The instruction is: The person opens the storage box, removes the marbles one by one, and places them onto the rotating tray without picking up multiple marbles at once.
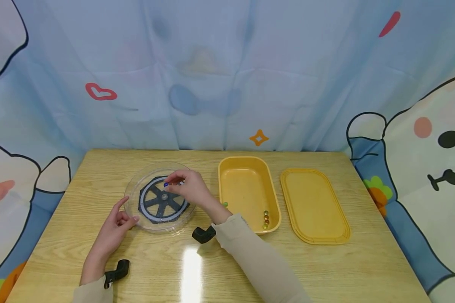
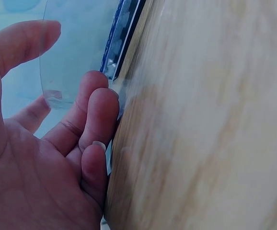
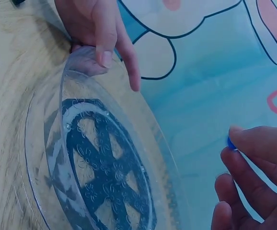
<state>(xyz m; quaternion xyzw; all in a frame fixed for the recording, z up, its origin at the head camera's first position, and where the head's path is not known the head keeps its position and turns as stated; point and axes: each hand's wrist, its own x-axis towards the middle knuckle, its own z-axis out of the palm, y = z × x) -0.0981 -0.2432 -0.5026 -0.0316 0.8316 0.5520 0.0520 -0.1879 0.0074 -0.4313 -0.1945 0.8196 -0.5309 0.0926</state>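
Note:
A clear round dish (image 1: 130, 185) stands on the left of the table, a dark spoked wheel shape with a pale ring (image 1: 161, 210) showing in its base. My left hand (image 1: 115, 227) holds the dish's near-left rim, thumb over the edge and the other fingers along the outside. In the left wrist view, several bent fingers (image 2: 102, 110) lie against the dish's side, close to the tabletop. Above the dish, my right hand (image 1: 187, 187) pinches a small blue marble (image 1: 166, 184) between thumb and fingertips. The right wrist view shows the same marble (image 3: 231, 143), mostly covered by the fingertips.
Right of the dish sits a yellow tub (image 1: 274, 210) with several small marbles (image 1: 266, 219) along its right side and a green one (image 1: 225, 204) near its left wall. A flat yellow lid (image 1: 314, 206) lies farther right. Behind the table hangs a printed curtain (image 1: 220, 84).

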